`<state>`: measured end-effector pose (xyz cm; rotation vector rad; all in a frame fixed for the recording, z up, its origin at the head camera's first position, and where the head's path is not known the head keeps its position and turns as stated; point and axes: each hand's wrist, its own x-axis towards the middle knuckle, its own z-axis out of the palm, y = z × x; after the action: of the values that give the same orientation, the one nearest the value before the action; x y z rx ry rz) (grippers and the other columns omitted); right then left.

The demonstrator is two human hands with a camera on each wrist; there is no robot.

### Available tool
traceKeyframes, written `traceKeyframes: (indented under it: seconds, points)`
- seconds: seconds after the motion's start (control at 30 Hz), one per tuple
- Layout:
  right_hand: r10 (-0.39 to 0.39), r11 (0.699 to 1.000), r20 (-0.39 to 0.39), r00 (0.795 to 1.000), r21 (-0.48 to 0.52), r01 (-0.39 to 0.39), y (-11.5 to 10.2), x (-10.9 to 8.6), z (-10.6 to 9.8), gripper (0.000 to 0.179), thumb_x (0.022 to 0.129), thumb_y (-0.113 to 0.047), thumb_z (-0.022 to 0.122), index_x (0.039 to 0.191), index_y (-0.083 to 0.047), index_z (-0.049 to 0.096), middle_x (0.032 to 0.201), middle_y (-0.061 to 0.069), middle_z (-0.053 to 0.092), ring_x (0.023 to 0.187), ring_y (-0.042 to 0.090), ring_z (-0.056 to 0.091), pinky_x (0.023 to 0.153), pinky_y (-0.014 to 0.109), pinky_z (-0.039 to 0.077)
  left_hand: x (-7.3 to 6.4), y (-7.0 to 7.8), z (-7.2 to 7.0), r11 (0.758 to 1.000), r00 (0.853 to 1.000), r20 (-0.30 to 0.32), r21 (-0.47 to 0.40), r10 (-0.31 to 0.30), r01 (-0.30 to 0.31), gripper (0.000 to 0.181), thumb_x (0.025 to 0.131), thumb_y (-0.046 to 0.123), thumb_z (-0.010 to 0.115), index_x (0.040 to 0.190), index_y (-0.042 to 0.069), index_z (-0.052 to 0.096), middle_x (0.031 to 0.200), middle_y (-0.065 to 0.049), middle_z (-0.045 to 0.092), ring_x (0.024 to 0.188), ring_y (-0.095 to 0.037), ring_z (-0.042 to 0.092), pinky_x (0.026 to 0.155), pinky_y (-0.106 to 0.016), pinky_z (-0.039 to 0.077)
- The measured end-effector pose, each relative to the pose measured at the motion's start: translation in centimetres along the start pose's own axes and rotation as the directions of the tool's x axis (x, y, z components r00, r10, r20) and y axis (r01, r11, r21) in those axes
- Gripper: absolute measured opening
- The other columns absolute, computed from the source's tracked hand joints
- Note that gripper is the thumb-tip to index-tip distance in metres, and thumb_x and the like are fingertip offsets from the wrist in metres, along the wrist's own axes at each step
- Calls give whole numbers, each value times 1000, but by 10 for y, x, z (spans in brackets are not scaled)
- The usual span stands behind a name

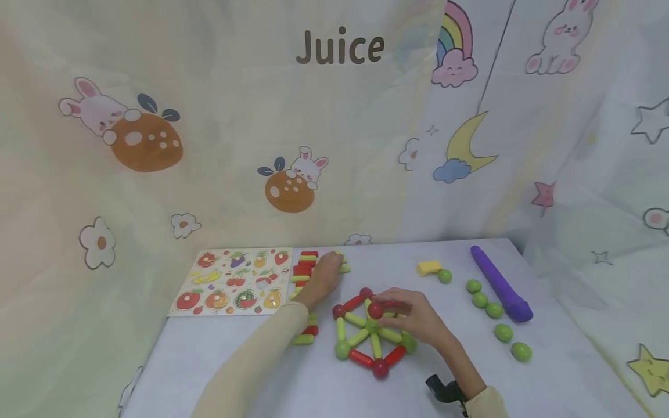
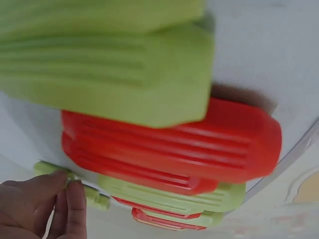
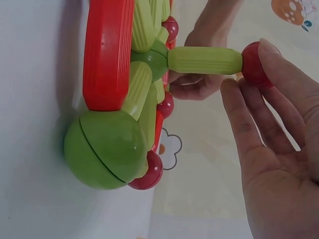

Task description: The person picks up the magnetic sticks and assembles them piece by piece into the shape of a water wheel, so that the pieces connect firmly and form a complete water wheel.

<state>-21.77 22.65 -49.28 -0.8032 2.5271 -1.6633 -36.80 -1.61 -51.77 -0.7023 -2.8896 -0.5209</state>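
At the back of the table, my left hand (image 1: 325,277) reaches over a row of red and green rods. The left wrist view shows its thumb and fingers pinching a light green rod (image 2: 94,195). My right hand (image 1: 418,313) holds a red ball (image 3: 255,64) between thumb and fingertips. That ball tops a light green rod (image 3: 205,60) standing up from the green centre ball (image 3: 155,59) of a wheel-shaped frame. Green spokes run out to a rim of red rods (image 1: 360,358), green rods, red balls (image 1: 380,368) and green balls (image 1: 342,349).
Left of the rods lies a fruit picture board (image 1: 235,284). Several loose green balls (image 1: 503,332) lie to the right, near a purple stick (image 1: 499,281) and a yellow block (image 1: 429,267). A black object (image 1: 444,389) is by my right wrist. A printed curtain (image 1: 355,128) hangs behind.
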Motion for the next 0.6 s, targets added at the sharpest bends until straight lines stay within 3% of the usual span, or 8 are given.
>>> traceKeyframes:
  seconds: [0.13, 0.2, 0.33, 0.4, 0.5, 0.57, 0.6]
  points:
    - [-9, 1000, -1, 1000, 6, 9, 2, 0, 2, 53, 85, -6, 90, 134, -1, 72, 126, 10, 76, 114, 15, 73, 99, 48, 59, -10, 6, -6, 994, 997, 30, -84, -74, 77, 4, 103, 2, 69, 99, 1, 71, 84, -7, 60, 85, -23, 55, 83, -38, 55]
    - [-16, 1000, 3, 1000, 20, 16, 2, 0, 3, 54, 85, -5, 90, 135, 2, 71, 127, 12, 75, 115, 15, 73, 99, 50, 59, -17, 10, -11, 983, 992, 37, -132, -124, 128, 2, 102, 2, 71, 103, 0, 72, 90, -9, 64, 88, -24, 57, 87, -39, 57]
    - [-4, 1000, 1, 1000, 13, 4, 3, -1, 4, 53, 86, -6, 90, 135, 1, 71, 126, 11, 76, 115, 18, 73, 99, 48, 59, -37, 21, -26, 960, 990, 11, -243, -138, 136, 19, 96, -4, 72, 115, -4, 76, 108, -15, 75, 99, -28, 67, 95, -43, 61]
    - [11, 1000, -7, 1000, 6, -11, 3, -3, 3, 52, 87, -7, 90, 135, 0, 71, 126, 10, 76, 115, 22, 73, 100, 48, 59, -52, 29, -39, 927, 991, 18, -351, -135, 133, 22, 95, -4, 75, 117, -3, 77, 112, -16, 78, 101, -29, 71, 93, -43, 63]
    - [23, 1000, -19, 1000, -2, -23, 2, -6, 1, 50, 88, -7, 89, 135, -2, 72, 126, 10, 76, 117, 29, 73, 100, 48, 59, -81, 44, -58, 852, 988, 48, -502, -144, 149, 20, 96, 4, 80, 115, 1, 79, 110, -12, 79, 97, -24, 75, 84, -38, 65]
    - [19, 1000, -24, 1000, 4, -19, 1, -8, 0, 50, 87, -6, 89, 135, -3, 72, 127, 11, 76, 118, 32, 73, 101, 51, 58, -102, 53, -68, 799, 985, 67, -576, -161, 169, 18, 95, 9, 83, 112, 3, 81, 105, -8, 80, 90, -19, 76, 78, -34, 65]
    - [13, 1000, -27, 1000, 3, -13, 1, -9, -1, 50, 87, -6, 89, 135, -4, 73, 127, 11, 76, 118, 32, 73, 100, 50, 58, -112, 57, -71, 788, 983, 66, -590, -171, 176, 17, 94, 11, 85, 110, 5, 82, 103, -5, 80, 88, -17, 75, 76, -32, 64]
